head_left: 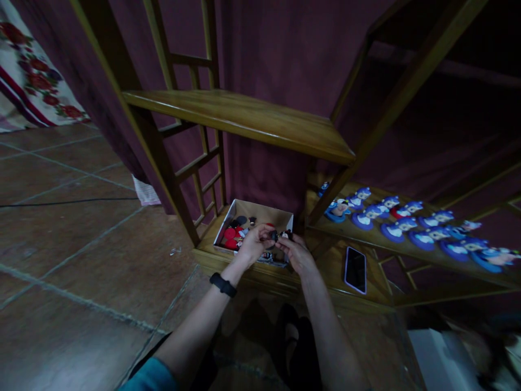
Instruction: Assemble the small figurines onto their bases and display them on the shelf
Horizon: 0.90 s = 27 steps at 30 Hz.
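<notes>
Above a shallow cardboard box [271,213], my left hand [254,244] and my right hand [296,253] are close together, fingers closed in a pinch. The fingertips of my right hand grip a small dark-haired figurine [286,235]. A small dark piece [274,236] sits between my left fingers, right beside the figurine; whether the two are joined I cannot tell. In the box lie red round pieces [230,233], a dark grey disc [241,220] and a small brown figure [253,221]. My hands cover the box's right front part.
The box stands on the low board of a wooden shelf unit, under a higher shelf [240,117]. To the right, several blue-and-white figurines [368,216] stand on another board. A phone [355,270] lies below them. A white box [443,358] is at lower right.
</notes>
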Tool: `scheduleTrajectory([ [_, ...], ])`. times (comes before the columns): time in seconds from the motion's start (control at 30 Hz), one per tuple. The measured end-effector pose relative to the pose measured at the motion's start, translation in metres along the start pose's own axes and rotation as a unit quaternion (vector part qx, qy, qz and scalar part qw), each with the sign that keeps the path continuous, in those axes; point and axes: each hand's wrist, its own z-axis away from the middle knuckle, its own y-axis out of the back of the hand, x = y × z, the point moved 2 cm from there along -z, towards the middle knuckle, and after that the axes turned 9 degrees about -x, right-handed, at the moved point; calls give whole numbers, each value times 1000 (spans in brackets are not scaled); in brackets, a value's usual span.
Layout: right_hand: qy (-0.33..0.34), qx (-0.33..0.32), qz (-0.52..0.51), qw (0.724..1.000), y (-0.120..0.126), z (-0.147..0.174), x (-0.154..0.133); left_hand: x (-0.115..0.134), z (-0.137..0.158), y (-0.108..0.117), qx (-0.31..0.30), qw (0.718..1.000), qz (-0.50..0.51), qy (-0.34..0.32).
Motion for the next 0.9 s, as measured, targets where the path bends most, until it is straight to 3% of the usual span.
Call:
scheduleTrajectory([
  [0.27,-2,-10,32,999,-3,5,-4,-6,-1,5,-31,999,17,17],
  [0.5,5,-1,45,999,-3,4,-2,-5,-1,4,-40,999,-32,-5],
  [0.7,15,6,74,997,2,-1,4,-9,-2,8,-37,981,-186,-39],
  [0.9,26,-10,104,994,7,-5,12,-1,3,4,-57,934,-344,-80],
])
